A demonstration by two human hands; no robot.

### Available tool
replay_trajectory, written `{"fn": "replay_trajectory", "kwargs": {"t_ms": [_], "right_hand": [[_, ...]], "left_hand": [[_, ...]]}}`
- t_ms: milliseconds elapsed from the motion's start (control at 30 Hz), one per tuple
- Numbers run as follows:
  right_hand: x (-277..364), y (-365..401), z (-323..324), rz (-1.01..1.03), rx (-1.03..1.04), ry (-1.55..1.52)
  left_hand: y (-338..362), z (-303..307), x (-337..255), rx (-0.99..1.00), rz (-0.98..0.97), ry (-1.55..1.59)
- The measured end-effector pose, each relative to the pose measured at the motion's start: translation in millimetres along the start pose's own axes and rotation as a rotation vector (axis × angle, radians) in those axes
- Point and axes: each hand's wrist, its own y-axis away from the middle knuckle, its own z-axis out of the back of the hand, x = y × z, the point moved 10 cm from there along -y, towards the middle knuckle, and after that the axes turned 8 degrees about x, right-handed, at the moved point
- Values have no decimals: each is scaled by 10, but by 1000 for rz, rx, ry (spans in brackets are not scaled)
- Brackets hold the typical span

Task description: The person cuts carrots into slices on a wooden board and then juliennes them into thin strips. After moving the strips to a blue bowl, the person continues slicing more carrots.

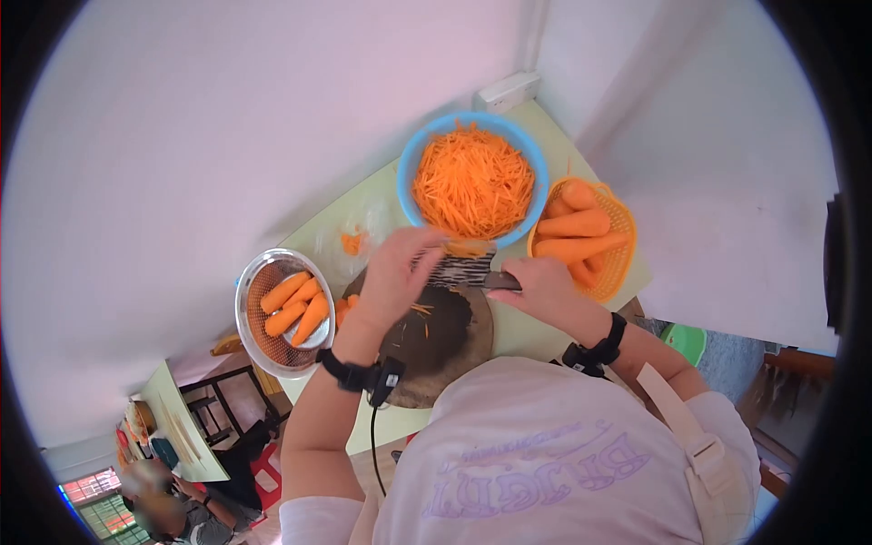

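Observation:
My right hand (549,289) grips the dark handle of a cleaver (454,271), whose wide blade has a striped light-and-dark look. Carrot shreds (468,247) lie along the blade's far edge. At the blade's left end is my left hand (400,268), thumb and fingers apart, fingertips right at the blade and shreds. Beneath both hands, a round chopping board (413,377) has a dark wet patch and a few loose shreds. Just beyond the blade stands a blue basin (407,186), heaped with shredded carrot (472,182). Some carrot pieces (343,309) sit by the board, partly behind my left wrist.
A yellow basket (620,272) of whole carrots (577,224) stands right of the basin. On the left is a metal colander (257,350) with several peeled carrots (312,318). A clear plastic bag (368,222) lies near the wall. Another person (195,513) is at the lower left.

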Motion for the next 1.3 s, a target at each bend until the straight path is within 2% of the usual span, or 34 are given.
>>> {"fn": "replay_trajectory", "kwargs": {"t_ms": [67,133,167,400,467,533,600,633,700,733,800,833,900,933,1000,1033,1200,1300], "right_hand": [[2,-87,155,45,-52,69],[15,-129,347,95,-197,134],[5,-148,380,96,-199,138],[-27,-142,419,146,-220,251],[-9,-114,379,159,-198,248],[32,-117,325,172,-142,241],[-69,-123,287,138,-119,189],[-139,-117,239,106,-95,134],[-215,-77,206,59,-111,62],[-279,-53,225,10,-145,4],[-327,-19,191,-51,-98,-44],[-386,7,187,-118,-102,-84],[-424,42,172,-181,-101,-120],[-430,48,165,-196,-97,-144],[-405,56,134,-210,-93,-171],[-355,55,143,-199,-92,-166],[-189,89,108,-150,-93,-162],[-119,140,79,-163,-95,-167]], "left_hand": [[36,-266,-353,210,-227,-111],[9,-424,-392,250,-259,-173],[-6,-527,-401,288,-282,-235],[-513,-901,-12,347,-212,-249],[-657,-1064,211,433,-107,-154],[-732,-1042,243,381,-153,-255],[-792,-735,366,153,-71,-136],[-739,-678,431,158,-56,-133],[-515,-218,678,-69,111,3],[-365,-131,761,-72,131,-1],[69,34,1120,-170,371,72],[291,-17,1199,-175,381,69],[756,-458,1386,92,392,-87],[955,-564,1449,87,396,-86],[1150,-834,1279,185,230,-337],[1192,-878,1245,183,229,-334],[1302,-1065,1144,305,431,-523],[1410,-1209,1223,347,450,-559]]}}
